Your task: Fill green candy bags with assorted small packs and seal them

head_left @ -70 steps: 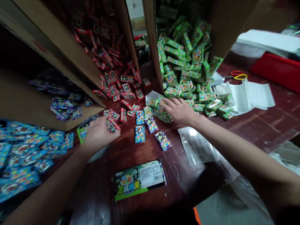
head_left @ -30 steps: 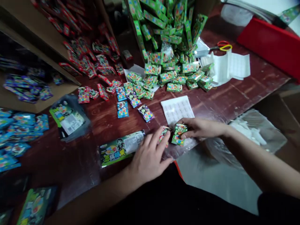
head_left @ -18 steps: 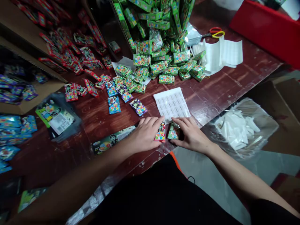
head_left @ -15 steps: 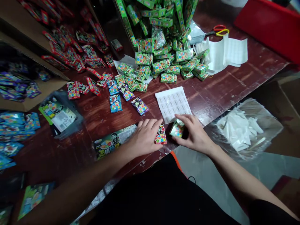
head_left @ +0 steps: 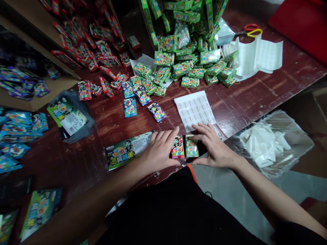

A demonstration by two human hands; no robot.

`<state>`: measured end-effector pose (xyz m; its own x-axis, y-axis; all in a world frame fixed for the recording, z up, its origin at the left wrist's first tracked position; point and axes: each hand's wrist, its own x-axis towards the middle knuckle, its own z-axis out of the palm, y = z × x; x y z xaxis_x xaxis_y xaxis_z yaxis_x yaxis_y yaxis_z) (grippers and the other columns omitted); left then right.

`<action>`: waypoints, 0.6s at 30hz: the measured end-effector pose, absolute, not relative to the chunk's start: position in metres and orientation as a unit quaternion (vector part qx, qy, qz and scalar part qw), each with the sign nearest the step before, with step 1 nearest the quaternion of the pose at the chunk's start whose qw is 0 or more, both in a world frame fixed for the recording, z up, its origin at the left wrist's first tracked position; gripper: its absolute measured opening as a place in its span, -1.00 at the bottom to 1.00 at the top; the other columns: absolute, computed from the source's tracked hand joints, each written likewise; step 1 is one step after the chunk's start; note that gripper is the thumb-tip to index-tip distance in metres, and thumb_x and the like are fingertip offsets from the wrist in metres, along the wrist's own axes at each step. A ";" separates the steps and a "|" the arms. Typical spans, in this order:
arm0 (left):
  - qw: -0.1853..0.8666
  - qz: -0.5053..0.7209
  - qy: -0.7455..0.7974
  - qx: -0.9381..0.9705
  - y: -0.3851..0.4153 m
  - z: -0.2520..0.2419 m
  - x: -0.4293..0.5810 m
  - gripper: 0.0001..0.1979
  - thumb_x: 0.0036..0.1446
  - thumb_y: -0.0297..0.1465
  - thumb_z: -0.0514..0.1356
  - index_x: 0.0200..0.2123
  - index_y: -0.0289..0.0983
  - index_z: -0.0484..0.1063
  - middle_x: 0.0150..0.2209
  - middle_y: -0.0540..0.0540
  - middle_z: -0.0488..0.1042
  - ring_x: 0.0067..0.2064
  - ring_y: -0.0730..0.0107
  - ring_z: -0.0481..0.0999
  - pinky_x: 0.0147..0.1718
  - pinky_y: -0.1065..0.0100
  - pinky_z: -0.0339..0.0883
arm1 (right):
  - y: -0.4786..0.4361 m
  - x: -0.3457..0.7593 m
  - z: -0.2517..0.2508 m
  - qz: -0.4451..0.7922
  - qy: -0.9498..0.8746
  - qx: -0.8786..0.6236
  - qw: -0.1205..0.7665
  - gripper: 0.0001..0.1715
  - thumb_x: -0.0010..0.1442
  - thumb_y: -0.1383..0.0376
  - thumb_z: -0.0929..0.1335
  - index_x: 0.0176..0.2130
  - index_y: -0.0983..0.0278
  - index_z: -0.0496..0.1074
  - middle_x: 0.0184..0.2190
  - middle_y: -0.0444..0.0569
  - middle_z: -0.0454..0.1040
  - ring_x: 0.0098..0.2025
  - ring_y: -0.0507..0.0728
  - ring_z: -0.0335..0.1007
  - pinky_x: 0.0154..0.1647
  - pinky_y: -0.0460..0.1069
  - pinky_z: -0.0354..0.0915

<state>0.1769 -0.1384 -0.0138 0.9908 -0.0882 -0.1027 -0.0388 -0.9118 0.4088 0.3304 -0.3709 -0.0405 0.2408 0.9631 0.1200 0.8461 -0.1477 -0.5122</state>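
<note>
A small red candy box (head_left: 178, 147) and a small green candy box (head_left: 191, 146) lie side by side near the table's front edge, a narrow gap between them. My left hand (head_left: 159, 148) rests at the left of the red box, thumb and forefinger apart around it. Around the right side of the green box, my right hand (head_left: 214, 147) is spread with thumb and fingers apart. Partly under my left hand lies a flat printed pouch (head_left: 121, 154). Just beyond my right hand is a white sheet of oval stickers (head_left: 195, 110).
Loose blue (head_left: 130, 107) and purple boxes (head_left: 156, 111) lie ahead. Behind them spill piles of green boxes (head_left: 182, 67) and red boxes (head_left: 84, 52). Scissors (head_left: 249, 31) lie at the back right. A lined bin (head_left: 301, 139) of white scraps stands off the table's edge.
The green box, tilted in my right hand before, now lies flat beside the red box. My right hand's fingers have spread from it. The view has shifted slightly.
</note>
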 end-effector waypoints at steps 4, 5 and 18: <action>0.155 -0.062 0.005 0.986 -0.093 -0.001 0.153 0.35 -0.14 0.14 0.42 0.46 -0.28 -0.30 0.45 -0.42 -0.05 0.38 -0.32 0.06 0.29 -0.16 -0.06 | -0.351 0.320 -0.045 0.125 -0.643 -0.719 0.232 0.16 0.11 -0.26 0.40 0.40 0.27 0.00 0.41 0.31 0.08 0.45 0.45 -0.03 0.43 0.49 -0.15; 0.142 -0.070 0.025 0.987 -0.079 0.000 0.144 0.35 -0.15 0.14 0.42 0.46 -0.28 -0.28 0.44 -0.44 -0.05 0.38 -0.35 0.05 0.28 -0.19 -0.07 | -0.348 0.317 -0.048 0.127 -0.650 -0.711 0.238 0.10 0.16 -0.21 0.39 0.41 0.26 -0.01 0.39 0.29 0.13 0.43 0.43 0.03 0.43 0.48 -0.12; 0.256 -0.075 0.025 0.964 -0.064 -0.005 0.079 -0.16 0.15 -0.27 0.31 0.41 -0.10 -0.02 0.30 -0.21 0.21 0.29 -0.01 0.23 0.28 -0.04 0.13 | -0.308 0.291 -0.054 0.161 -0.653 -0.650 0.353 -0.01 0.19 0.02 0.47 0.41 0.13 0.03 0.26 0.16 0.32 0.31 0.36 0.26 0.44 0.45 -0.03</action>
